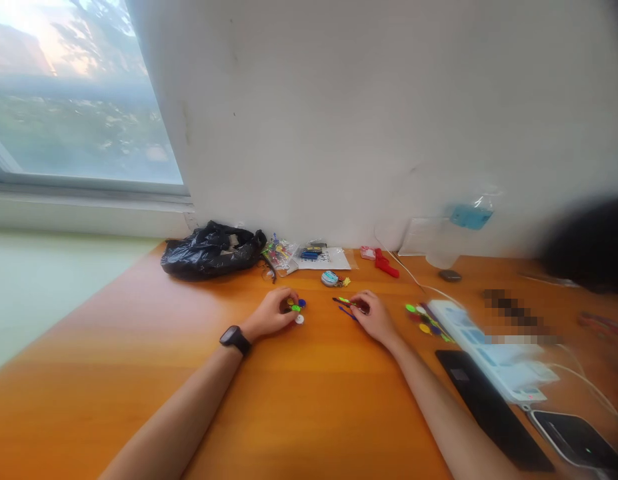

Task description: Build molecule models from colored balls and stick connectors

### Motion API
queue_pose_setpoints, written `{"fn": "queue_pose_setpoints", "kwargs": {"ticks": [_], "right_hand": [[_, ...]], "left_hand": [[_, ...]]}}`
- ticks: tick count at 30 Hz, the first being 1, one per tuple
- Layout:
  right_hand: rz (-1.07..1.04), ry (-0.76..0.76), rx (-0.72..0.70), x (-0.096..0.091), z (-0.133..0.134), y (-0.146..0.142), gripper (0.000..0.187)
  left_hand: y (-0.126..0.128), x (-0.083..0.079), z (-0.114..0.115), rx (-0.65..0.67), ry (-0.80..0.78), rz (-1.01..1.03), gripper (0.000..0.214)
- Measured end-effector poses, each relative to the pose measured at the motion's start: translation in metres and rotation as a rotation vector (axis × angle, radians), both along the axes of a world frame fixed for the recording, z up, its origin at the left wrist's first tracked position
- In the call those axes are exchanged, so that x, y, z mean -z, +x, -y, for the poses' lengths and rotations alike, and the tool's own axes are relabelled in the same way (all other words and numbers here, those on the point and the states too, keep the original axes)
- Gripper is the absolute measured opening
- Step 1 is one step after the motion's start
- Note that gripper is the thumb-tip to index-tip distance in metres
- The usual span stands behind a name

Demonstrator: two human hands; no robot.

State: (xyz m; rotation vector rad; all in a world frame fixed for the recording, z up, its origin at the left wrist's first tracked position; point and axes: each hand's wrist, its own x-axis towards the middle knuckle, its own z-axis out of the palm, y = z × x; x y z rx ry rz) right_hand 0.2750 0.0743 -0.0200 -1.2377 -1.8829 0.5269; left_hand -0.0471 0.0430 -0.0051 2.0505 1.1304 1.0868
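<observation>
My left hand [273, 313], with a black watch [235, 339] on its wrist, is bent over a small group of coloured plastic discs. Thumb and fingertips close at a green disc [295, 308]. Beside it lie a blue disc [302, 303] and a white disc [299, 319], and a yellow one [290, 302] is partly covered by the fingers. To the right, my right hand [373, 317] has its fingers curled together at the ends of thin plastic sticks. A dark stick [341, 301] and a blue stick [347, 311] stick out leftward; which of them is gripped is hidden.
Along the wall lie a black plastic bag [209, 253], a clear bag of coloured pieces [279, 253], a round tin [331, 279] and a red toy-like piece [386, 264]. At right are more discs [425, 329], a white power strip [481, 347] and a phone [573, 437]. A blurred dark shape [589, 247] intrudes.
</observation>
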Motion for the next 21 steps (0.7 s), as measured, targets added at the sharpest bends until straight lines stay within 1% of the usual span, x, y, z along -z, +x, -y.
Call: {"fn": "queue_pose_setpoints", "kwargs": {"ticks": [3,6,10,13,15,17,19,21], "right_hand": [[0.007,0.013,0.021,0.001,0.000,-0.001,0.014],[0.013,0.030,0.047,0.003,-0.001,-0.001,0.014],[0.014,0.039,0.118,0.006,-0.004,0.002,0.014],[0.037,0.041,0.142,0.007,-0.005,0.003,0.014],[0.053,0.048,0.141,0.007,-0.005,0.003,0.013],[0.054,0.058,0.149,0.007,-0.006,0.002,0.013],[0.044,0.066,0.173,0.009,-0.006,0.001,0.011],[0.037,0.069,0.199,0.010,-0.006,0.000,0.008]], "left_hand": [[0.000,0.000,0.000,-0.004,0.008,0.013,0.013],[0.000,0.000,0.000,0.001,-0.017,0.036,0.014],[0.000,0.001,0.000,-0.004,-0.080,0.052,0.019],[0.001,0.001,-0.001,-0.023,-0.111,0.079,0.028],[0.002,0.000,-0.001,-0.070,-0.114,0.116,0.031],[0.007,-0.003,0.001,-0.152,-0.066,0.160,0.031],[0.015,-0.007,0.005,-0.221,0.025,0.190,0.026],[0.027,-0.012,0.013,-0.214,0.103,0.180,0.021]]}}
